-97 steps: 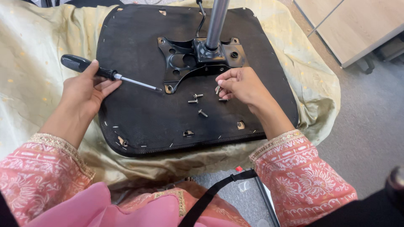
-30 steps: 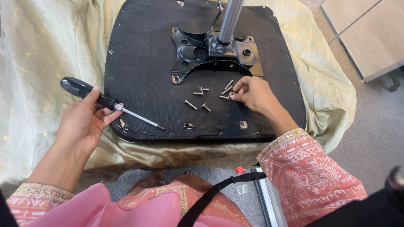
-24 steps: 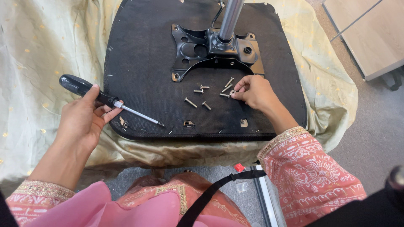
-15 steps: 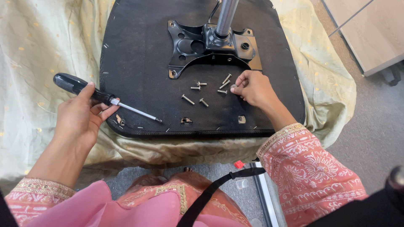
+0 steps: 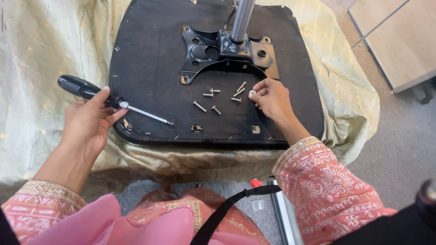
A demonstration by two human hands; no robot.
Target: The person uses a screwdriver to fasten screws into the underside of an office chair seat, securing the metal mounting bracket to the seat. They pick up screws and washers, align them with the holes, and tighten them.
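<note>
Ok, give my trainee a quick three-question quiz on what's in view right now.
1. True or false: the left hand holds the screwdriver with its tip on the black seat base.
2. Which hand is at the loose screws?
   A. left hand
   B. right hand
   C. neither
3. Fill in: the metal post rises from the ______ plate fixed to the seat base.

Key:
1. True.
2. B; its fingertips pinch a small washer beside the screws.
3. Black mounting.
</note>
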